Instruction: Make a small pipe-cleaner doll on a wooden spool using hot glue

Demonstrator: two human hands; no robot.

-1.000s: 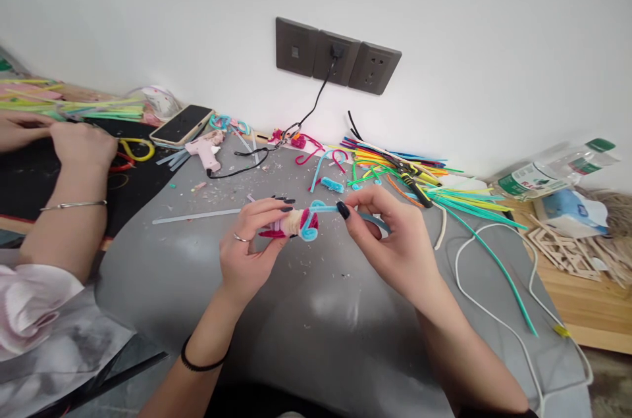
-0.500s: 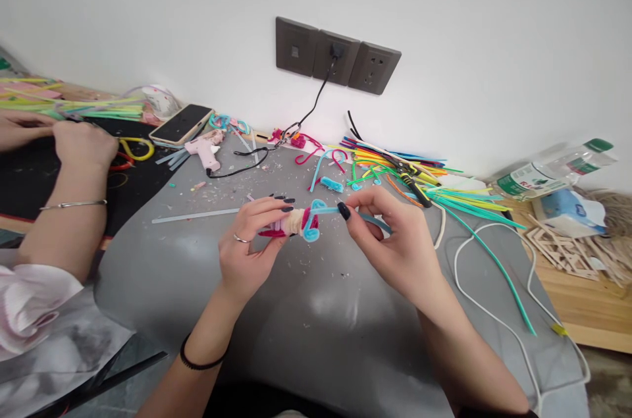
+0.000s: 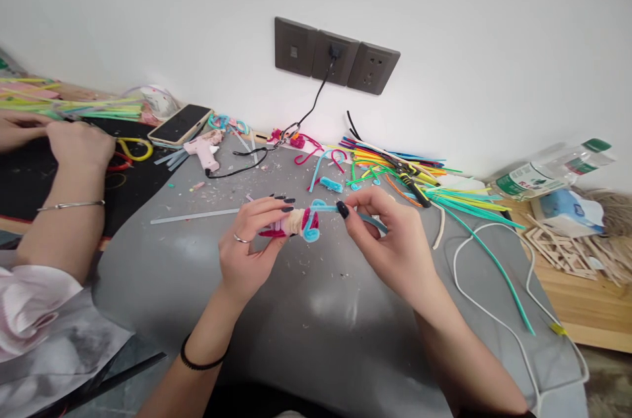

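Observation:
My left hand (image 3: 249, 243) pinches a small pipe-cleaner bundle (image 3: 294, 223), cream-wrapped with dark pink ends and a light blue coil at its right tip, held above the grey mat (image 3: 316, 319). My right hand (image 3: 390, 240) grips the light blue pipe cleaner (image 3: 369, 219) that runs from that coil out past its fingers. The two hands are close together, a few centimetres apart at the coil.
A pile of coloured pipe cleaners (image 3: 395, 171) with pliers (image 3: 412, 182) lies behind my right hand. A pink glue gun (image 3: 205, 149), its black cord, a phone (image 3: 180, 124) and a clear glue stick (image 3: 195, 215) lie at the left. Another person's hands (image 3: 79, 141) work at far left. A white cable (image 3: 494, 319) loops at right.
My right hand has shifted slightly left toward the bundle, keeping hold of the blue pipe cleaner. My left hand and the bundle have barely moved.

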